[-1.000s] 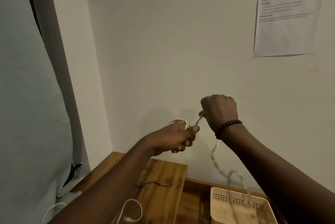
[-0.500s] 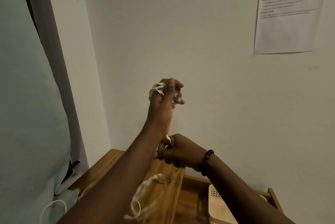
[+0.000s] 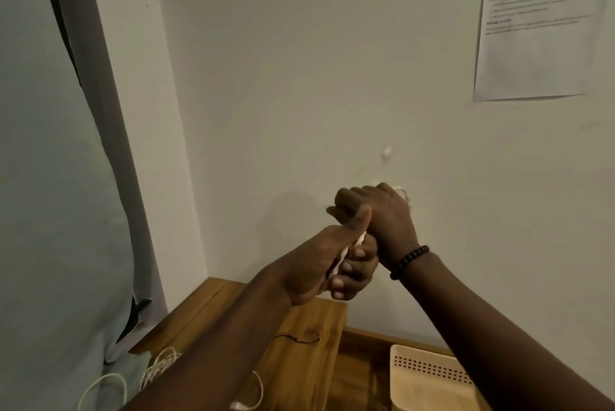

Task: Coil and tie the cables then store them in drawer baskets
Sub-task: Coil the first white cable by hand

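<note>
Pale plaster wall (image 3: 299, 78) fills most of the view, meeting a second wall in a corner at upper left. At mid-frame both hands are raised in front of it, pressed together around a white cable (image 3: 349, 249). The left hand (image 3: 327, 264) has its fingers curled round a bundle of the cable, thumb pointing up; only a short strip of white shows between thumb and fingers. The right hand (image 3: 376, 214), with a black bead bracelet (image 3: 410, 261) at the wrist, is clenched just above and touching the left; a blurred white loop shows at its far side, so it seems to grip the cable too.

Lower right, a cream plastic basket (image 3: 429, 369) with a perforated wall sits in a wooden drawer (image 3: 359, 364); its contents cannot be made out. More white cable loops (image 3: 159, 367) lie at the lower left, beside a wooden tabletop (image 3: 312, 317) with a thin dark cord (image 3: 299, 338) on it.

A printed sheet (image 3: 535, 28) hangs at upper right; its text is too blurred to read.
</note>
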